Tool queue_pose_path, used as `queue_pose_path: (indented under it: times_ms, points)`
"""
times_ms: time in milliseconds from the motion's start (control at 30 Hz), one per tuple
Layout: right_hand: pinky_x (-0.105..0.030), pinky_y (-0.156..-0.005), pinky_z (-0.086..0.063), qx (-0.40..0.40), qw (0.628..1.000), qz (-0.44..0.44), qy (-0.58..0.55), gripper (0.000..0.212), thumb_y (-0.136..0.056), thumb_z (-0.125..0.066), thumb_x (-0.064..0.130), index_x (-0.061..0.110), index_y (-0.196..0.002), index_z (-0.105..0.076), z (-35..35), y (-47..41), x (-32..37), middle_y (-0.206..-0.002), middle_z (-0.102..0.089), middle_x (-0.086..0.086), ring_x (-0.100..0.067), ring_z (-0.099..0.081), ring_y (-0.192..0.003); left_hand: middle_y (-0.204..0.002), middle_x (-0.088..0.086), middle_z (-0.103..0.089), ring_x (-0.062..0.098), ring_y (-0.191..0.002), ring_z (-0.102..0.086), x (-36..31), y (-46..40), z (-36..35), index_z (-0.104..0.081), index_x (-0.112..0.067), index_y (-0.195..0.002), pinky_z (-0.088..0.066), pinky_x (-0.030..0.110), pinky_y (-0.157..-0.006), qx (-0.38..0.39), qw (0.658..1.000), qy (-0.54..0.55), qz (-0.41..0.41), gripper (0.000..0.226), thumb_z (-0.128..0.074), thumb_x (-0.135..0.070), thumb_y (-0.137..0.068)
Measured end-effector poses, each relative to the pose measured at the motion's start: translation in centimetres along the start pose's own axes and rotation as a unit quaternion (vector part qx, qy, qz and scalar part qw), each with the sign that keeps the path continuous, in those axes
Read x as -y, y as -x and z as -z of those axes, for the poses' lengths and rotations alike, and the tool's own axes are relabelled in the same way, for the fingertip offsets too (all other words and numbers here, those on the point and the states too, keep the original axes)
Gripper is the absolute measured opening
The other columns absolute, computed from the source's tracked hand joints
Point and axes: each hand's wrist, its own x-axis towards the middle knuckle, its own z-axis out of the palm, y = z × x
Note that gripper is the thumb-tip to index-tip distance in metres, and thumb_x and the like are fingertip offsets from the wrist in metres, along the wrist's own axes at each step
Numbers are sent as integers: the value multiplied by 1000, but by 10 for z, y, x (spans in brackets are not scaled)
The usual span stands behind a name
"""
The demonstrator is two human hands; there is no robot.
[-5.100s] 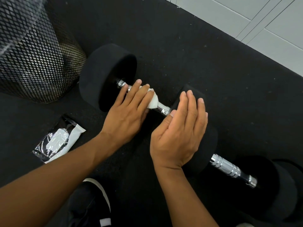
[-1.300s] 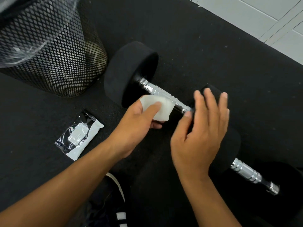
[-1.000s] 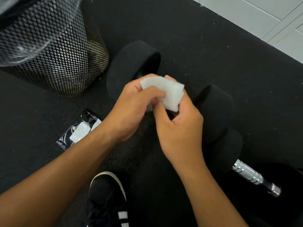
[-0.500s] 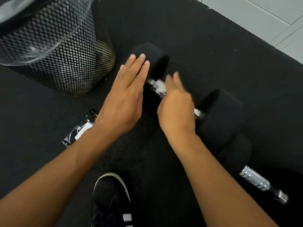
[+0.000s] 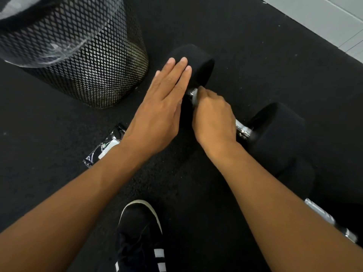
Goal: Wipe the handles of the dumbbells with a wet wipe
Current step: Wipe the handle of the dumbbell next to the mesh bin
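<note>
A black dumbbell (image 5: 275, 134) lies on the dark rubber floor, its chrome handle (image 5: 242, 130) running from the far left head (image 5: 200, 63) to the near right head. My right hand (image 5: 212, 118) is closed around the handle's left part with the white wet wipe (image 5: 193, 95) under the fingers; only a sliver of the wipe shows. My left hand (image 5: 163, 107) lies flat, fingers together, pressed on the left head. A second dumbbell's chrome handle (image 5: 322, 214) shows at the lower right, partly behind my right forearm.
A black mesh waste bin (image 5: 88, 55) with a clear liner stands at the upper left, close to the left head. An opened wipe packet (image 5: 104, 148) lies on the floor by my left wrist. My black shoe (image 5: 141, 232) is at the bottom. Pale tiles (image 5: 334, 18) border the mat's upper right.
The wipe passed from my left hand to my right. My right hand has closed around the handle near the left head, and my left hand has settled flat on that head.
</note>
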Motion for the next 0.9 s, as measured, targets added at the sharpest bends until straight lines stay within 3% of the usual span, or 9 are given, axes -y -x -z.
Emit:
queue_pose_path:
  times_ms: [167,233,300,367,433,600,800,867,900]
  points:
    - [-39,-80,-44,92,991,-41,87,28,-103,-54,17,5,-127,-58,19,-3,-2,-110,-65,-14,-32,-65,-101,-167,17,-24,32,-157,-15,2,-2,2,-29,2,-157,-13,46,-129,9,1000,-2,-7,54,-39,1,-103]
    - [-42,-94,-44,151,978,-55,133,23,-103,-51,17,9,-123,-61,31,-3,-4,-83,-54,-7,-31,-61,-92,-167,16,-24,32,-157,-14,1,-2,1,-28,2,-157,-13,47,-129,9,1000,-5,-7,55,-39,2,-104]
    - [-54,-123,-20,192,957,-54,209,18,-102,-49,18,18,-112,-63,43,-2,-8,-72,-49,-2,-31,-60,-89,-167,16,-23,32,-158,-14,1,-2,1,-28,2,-157,-13,47,-129,9,1000,-9,-8,55,-40,2,-103]
    - [-59,-125,4,221,935,-55,273,11,-101,-47,19,22,-100,-58,52,2,-12,-71,-55,0,-27,-54,-76,-167,16,-23,33,-157,-14,1,-1,0,-28,2,-157,-12,47,-129,10,1000,-10,-8,55,-40,2,-103]
    - [-60,-124,8,235,924,-64,296,10,-99,-48,18,18,-95,-56,55,6,-17,-70,-55,1,-21,-44,-64,-167,16,-23,33,-157,-14,1,-1,-2,-27,2,-157,-14,48,-129,8,1000,-16,-8,55,-41,2,-104]
    - [-55,-127,-5,221,928,-47,298,10,-99,-50,15,16,-93,-57,54,16,-22,-65,-53,1,-18,-43,-58,-168,16,-22,32,-158,-14,0,2,-3,-27,1,-158,-14,48,-128,3,1000,-28,-1,56,-41,4,-104]
    - [-48,-127,-17,150,969,-32,194,16,-100,-52,15,10,-110,-63,66,29,-21,-62,-40,0,-16,-32,-56,-168,16,-22,32,-158,-14,-5,5,-1,-28,2,-157,-13,46,-129,12,999,-36,23,59,-43,8,-101]
    - [-44,-119,-32,121,985,-13,120,18,-101,-55,22,11,-113,-64,71,33,-23,-64,-35,3,-14,-32,-59,-167,16,-25,32,-157,-16,-11,6,2,-33,0,-156,-15,46,-129,5,999,-6,38,56,-47,3,-102]
    - [-39,-106,-44,103,993,-3,64,18,-102,-56,26,15,-112,-66,74,37,-24,-65,-36,5,-12,-34,-60,-165,16,-29,32,-156,-19,-17,9,3,-38,-1,-154,-20,47,-127,-7,999,16,42,53,-50,-2,-102]
